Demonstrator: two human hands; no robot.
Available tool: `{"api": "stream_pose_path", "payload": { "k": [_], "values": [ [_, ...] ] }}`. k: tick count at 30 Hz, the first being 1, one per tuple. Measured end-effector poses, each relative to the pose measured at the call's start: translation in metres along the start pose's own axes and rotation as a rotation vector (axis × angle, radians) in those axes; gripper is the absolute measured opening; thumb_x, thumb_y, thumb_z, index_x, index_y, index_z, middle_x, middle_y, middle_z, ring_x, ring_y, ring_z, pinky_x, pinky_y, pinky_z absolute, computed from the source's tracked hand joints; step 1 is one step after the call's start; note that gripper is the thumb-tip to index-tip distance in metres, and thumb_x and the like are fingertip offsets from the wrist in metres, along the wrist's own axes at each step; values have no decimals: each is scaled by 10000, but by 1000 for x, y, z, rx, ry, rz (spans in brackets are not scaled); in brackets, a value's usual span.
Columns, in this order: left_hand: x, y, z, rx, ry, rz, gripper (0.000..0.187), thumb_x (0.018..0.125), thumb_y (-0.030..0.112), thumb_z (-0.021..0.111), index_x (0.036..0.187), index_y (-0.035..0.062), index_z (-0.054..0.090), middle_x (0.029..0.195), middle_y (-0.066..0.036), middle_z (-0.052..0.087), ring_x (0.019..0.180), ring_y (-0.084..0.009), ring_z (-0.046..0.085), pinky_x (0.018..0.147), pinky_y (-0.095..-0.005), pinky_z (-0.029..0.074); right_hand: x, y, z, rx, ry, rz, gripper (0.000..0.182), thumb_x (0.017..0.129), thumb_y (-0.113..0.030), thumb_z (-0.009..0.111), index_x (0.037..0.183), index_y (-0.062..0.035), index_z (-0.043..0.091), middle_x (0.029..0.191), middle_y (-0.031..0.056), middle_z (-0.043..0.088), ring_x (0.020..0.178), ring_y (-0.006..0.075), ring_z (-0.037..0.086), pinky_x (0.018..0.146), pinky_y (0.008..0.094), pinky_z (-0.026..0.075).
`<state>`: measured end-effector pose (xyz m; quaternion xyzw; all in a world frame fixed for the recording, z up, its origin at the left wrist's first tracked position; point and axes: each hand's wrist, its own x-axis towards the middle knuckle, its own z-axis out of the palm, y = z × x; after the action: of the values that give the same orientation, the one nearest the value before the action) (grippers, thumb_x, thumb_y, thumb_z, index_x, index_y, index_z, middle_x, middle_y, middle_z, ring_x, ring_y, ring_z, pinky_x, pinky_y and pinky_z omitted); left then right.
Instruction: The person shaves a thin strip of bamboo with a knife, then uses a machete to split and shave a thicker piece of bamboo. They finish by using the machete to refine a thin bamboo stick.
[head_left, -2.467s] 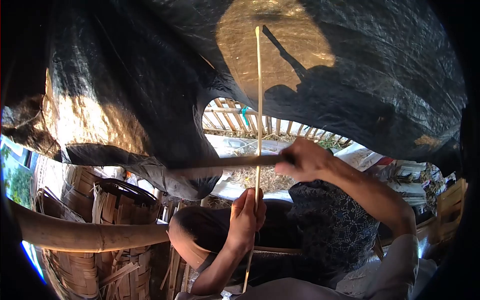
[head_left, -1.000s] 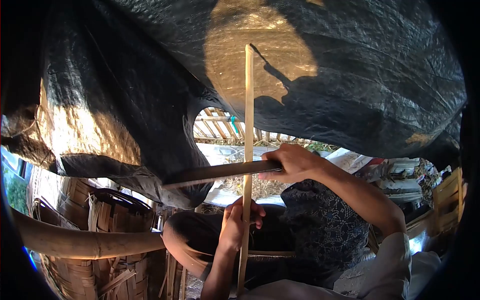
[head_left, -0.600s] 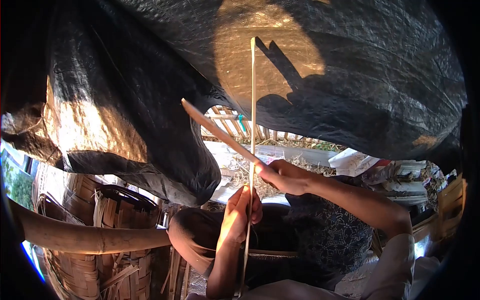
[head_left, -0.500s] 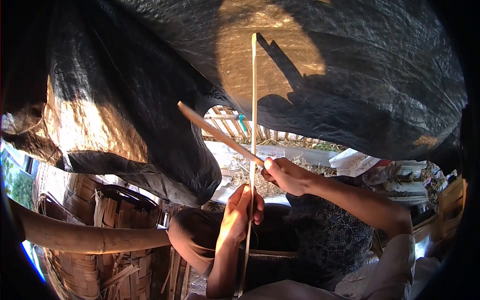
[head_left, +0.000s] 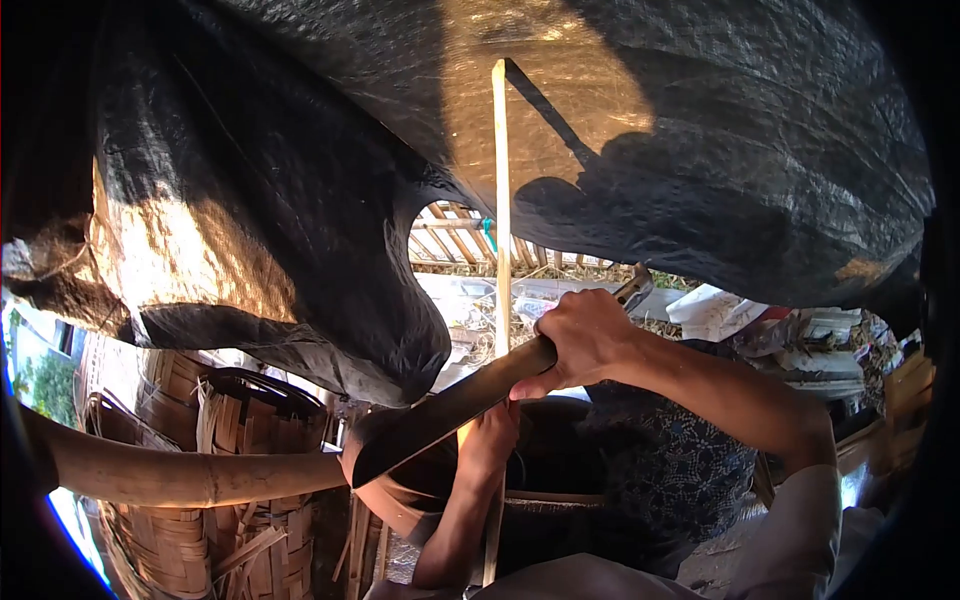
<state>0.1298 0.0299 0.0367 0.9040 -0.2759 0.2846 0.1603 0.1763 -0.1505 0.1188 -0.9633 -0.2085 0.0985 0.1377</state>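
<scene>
A long pale bamboo strip (head_left: 502, 200) stands nearly upright in front of me. My left hand (head_left: 488, 445) is closed round its lower part, with some fingers hidden behind a broad blade. That blade belongs to a machete (head_left: 455, 410), which my right hand (head_left: 590, 340) grips. It slants down to the left, crossing in front of the strip just above my left hand. Past my right fist the machete's other end sticks out toward the upper right.
Dark plastic sheeting (head_left: 740, 150) hangs above and at the left. A thick bamboo pole (head_left: 200, 480) juts in from the left, in front of woven baskets (head_left: 165, 550). Farther back are a slatted fence (head_left: 450, 240), straw and scraps. Patterned dark cloth (head_left: 680, 460) lies under my right arm.
The machete has swung from pointing up-left to pointing down-left, its broad side now showing. My right hand has turned and moved slightly right. My left hand shifted slightly down; the strip's top moved slightly left.
</scene>
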Motion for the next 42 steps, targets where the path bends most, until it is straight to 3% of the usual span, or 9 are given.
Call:
{"api": "stream_pose_path", "payload": {
  "k": [3,5,8,12,14,21,23,30,42],
  "values": [
    [-7,-10,13,-4,87,61,243,816,208,588,893,-17,542,721,-91,576,611,-255,566,589,-344,469,1,0,8,-23,26,-7,868,542,-863,454,513,-1,560,485,131,540,488,288,588,481,384,475],
    [-11,-15,12,-718,-312,-517,300,836,292,582,916,7,535,616,-8,493,449,-104,450,406,-228,347,-2,-5,10,-6,15,14,870,534,-867,454,517,-3,561,491,129,546,493,285,592,481,381,476],
    [18,21,-20,-1498,-174,-872,319,866,359,539,895,42,523,547,39,405,401,-6,316,355,-171,195,-4,-11,10,-31,96,-103,861,526,-870,455,527,-16,568,493,125,549,498,276,596,483,381,481],
    [22,16,-28,-1540,-132,-1157,202,909,212,489,779,62,529,595,38,461,504,-5,410,433,-165,307,4,6,-5,-81,86,5,771,546,-812,530,599,-47,613,532,119,570,490,273,594,467,376,470],
    [28,13,-24,-1460,-178,-999,306,968,279,344,779,82,483,476,44,338,350,-34,265,318,-188,200,9,20,5,-52,151,25,870,569,-884,383,553,-40,596,459,87,517,423,213,554,395,338,440],
    [20,14,-22,-1392,-313,-1071,328,969,257,326,738,91,489,469,48,354,335,-30,275,300,-191,194,4,4,2,-3,38,-79,784,547,-815,515,569,-35,591,544,131,567,549,323,588,528,415,473],
    [-9,-8,17,-1003,-248,-692,313,966,231,323,738,98,490,467,51,357,338,-27,283,307,-188,199,8,8,-5,-120,20,-31,804,518,-830,518,558,-30,596,528,131,558,550,310,590,516,399,471],
    [32,22,-31,-1403,-211,-1174,276,958,243,343,801,95,517,475,47,376,359,-26,312,325,-183,215,6,5,6,-53,150,-104,850,528,-854,480,525,-9,576,468,132,532,431,285,562,426,377,452],
    [33,24,-24,-1412,-133,-1168,258,954,208,368,774,72,493,544,19,423,400,-32,354,341,-180,263,2,7,9,29,59,-26,802,597,-809,496,553,-14,591,451,110,519,419,257,551,429,363,458]
  ]
}}
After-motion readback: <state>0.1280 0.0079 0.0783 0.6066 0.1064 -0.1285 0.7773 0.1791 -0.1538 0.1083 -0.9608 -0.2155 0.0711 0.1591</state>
